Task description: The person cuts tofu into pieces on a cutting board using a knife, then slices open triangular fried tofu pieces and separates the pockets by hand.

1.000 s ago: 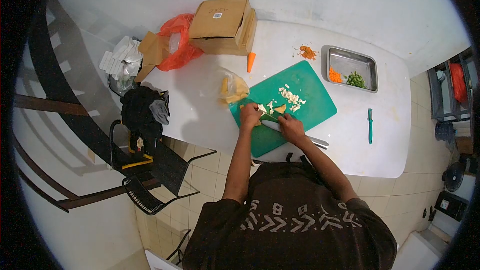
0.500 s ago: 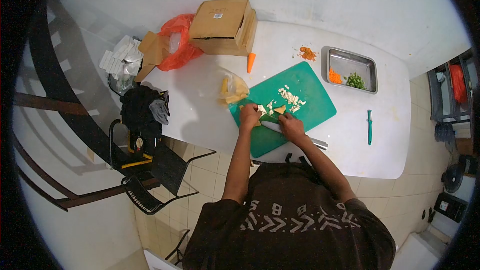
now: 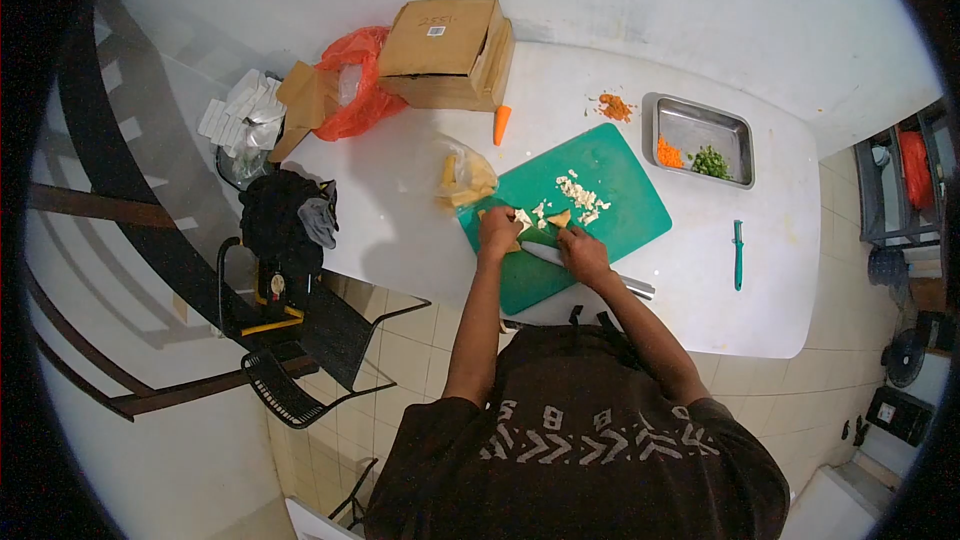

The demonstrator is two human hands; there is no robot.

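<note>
On the green cutting board (image 3: pixel 625 175), my left hand (image 3: pixel 498 232) is closed on a pale, tan-skinned food piece (image 3: pixel 522 220). Just right of it, my right hand (image 3: pixel 582 252) is closed at the edge of another tan piece (image 3: pixel 561 219); exactly what its fingers grip is too small to tell. A knife (image 3: pixel 541 252) lies on the board and passes beneath my right hand, its handle end showing beyond. White chopped bits (image 3: pixel 583 198) are scattered above the hands. A clear plastic bag (image 3: pixel 466 176) with yellowish pieces touches the board's left corner.
A metal tray (image 3: pixel 749 155) holds orange and green chopped bits. Nearby are orange shavings (image 3: pixel 614 107), a carrot (image 3: pixel 502 126) and a green-handled peeler (image 3: pixel 739 255). Cardboard boxes (image 3: pixel 440 40) and a red bag (image 3: pixel 360 120) stand at the back left. A black chair (image 3: pixel 340 335) is beside the table.
</note>
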